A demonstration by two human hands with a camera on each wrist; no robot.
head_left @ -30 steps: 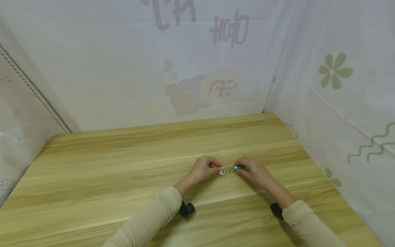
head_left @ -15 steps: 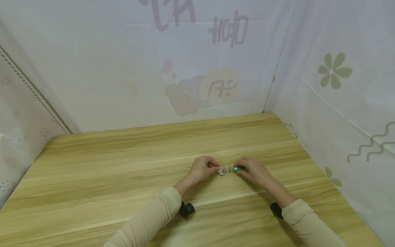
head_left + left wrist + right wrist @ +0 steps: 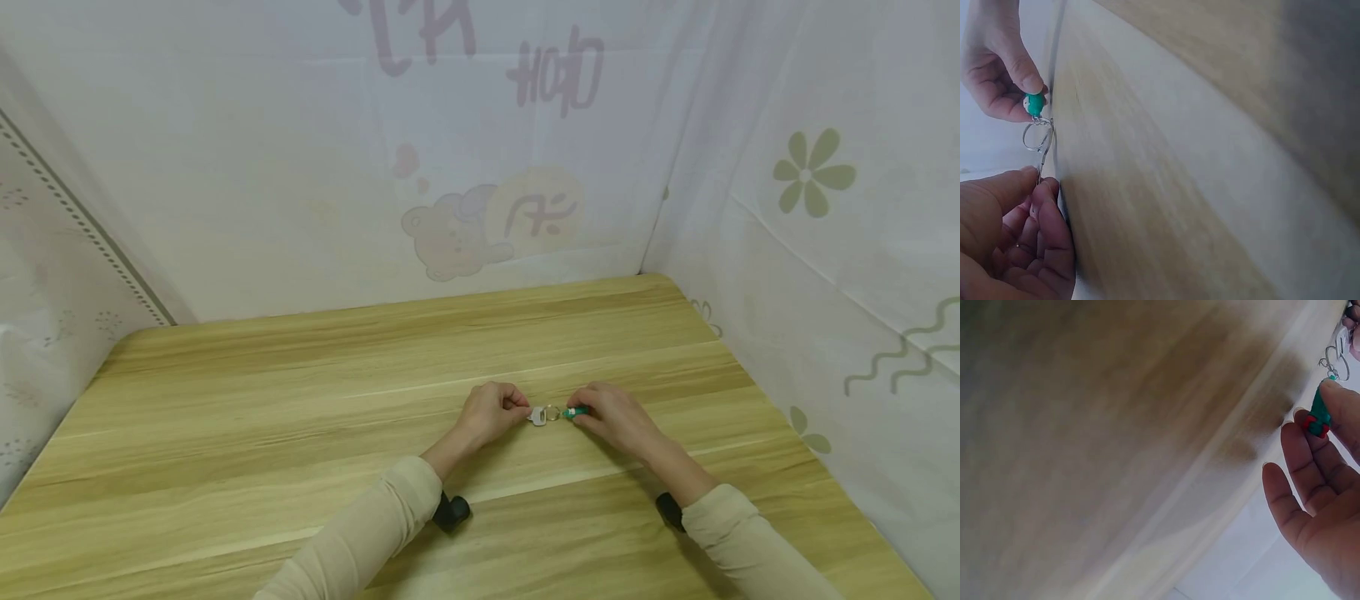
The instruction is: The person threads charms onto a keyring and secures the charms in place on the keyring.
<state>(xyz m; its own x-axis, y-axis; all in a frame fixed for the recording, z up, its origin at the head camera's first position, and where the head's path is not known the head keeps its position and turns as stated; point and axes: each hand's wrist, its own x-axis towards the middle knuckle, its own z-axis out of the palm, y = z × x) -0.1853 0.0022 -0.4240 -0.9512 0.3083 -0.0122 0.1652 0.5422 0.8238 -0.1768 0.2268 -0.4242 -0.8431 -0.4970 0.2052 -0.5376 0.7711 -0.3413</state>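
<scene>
A silver key point(image 3: 537, 416) hangs on a split key ring point(image 3: 553, 413), which a short chain links to a small green figurine charm point(image 3: 576, 412). My left hand point(image 3: 487, 414) pinches the key's blade between thumb and forefinger, so most of the blade is hidden. With thumb and fingertips my right hand point(image 3: 618, 421) grips the charm. In the left wrist view, the charm point(image 3: 1034, 104) shows green with a pale patch. Red parts at its lower end appear in the right wrist view, where the charm point(image 3: 1318, 412) lies under the thumb.
Both hands are over a wood-grain table point(image 3: 300, 417). A printed cloth point(image 3: 300, 167) stands behind its far edge, and another covers the right side. Black wrist devices point(image 3: 452, 512) are strapped below both forearms.
The key and my left hand have shifted slightly left. The key's head has turned so that its slot shows more clearly. My right hand keeps its grip on the charm.
</scene>
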